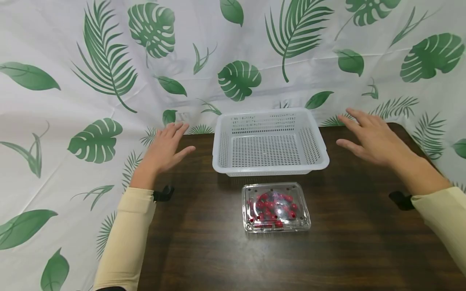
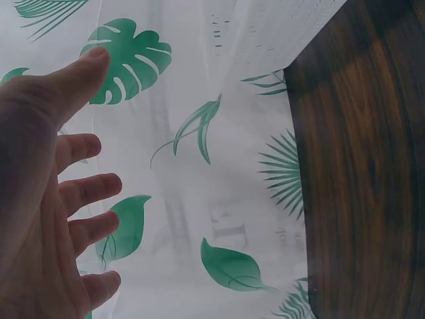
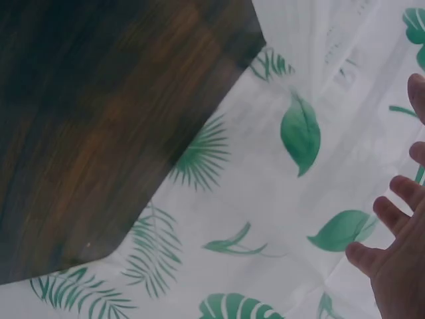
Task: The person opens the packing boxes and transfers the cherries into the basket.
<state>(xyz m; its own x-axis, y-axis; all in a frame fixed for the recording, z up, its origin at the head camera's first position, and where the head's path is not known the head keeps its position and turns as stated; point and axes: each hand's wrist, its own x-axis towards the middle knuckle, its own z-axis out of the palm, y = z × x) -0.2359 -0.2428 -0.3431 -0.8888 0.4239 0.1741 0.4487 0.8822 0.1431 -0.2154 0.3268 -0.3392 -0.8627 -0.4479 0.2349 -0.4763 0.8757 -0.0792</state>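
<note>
A white perforated plastic basket [image 1: 269, 170] stands at the back of the dark wooden table. In front of it lies a clear plastic clamshell box [image 1: 302, 220], its lid down, with several small red round fruits [image 1: 269, 205] inside. To the left of the basket my left hand [image 1: 164, 147] is held with fingers extended and touches nothing. On the other side, my right hand [image 1: 375, 139] is spread, apart from the basket and also holding nothing. Both wrist views show the left hand [image 2: 60, 179] and the right hand [image 3: 398, 232] with fingers apart and nothing between them.
A white cloth [image 1: 204, 36] with green leaf prints hangs behind the table and along its left side. The dark table [image 1: 204, 250] ends at the cloth, with a cut corner at the back right. Dark wrist straps [image 1: 164, 194] sit at both sleeves.
</note>
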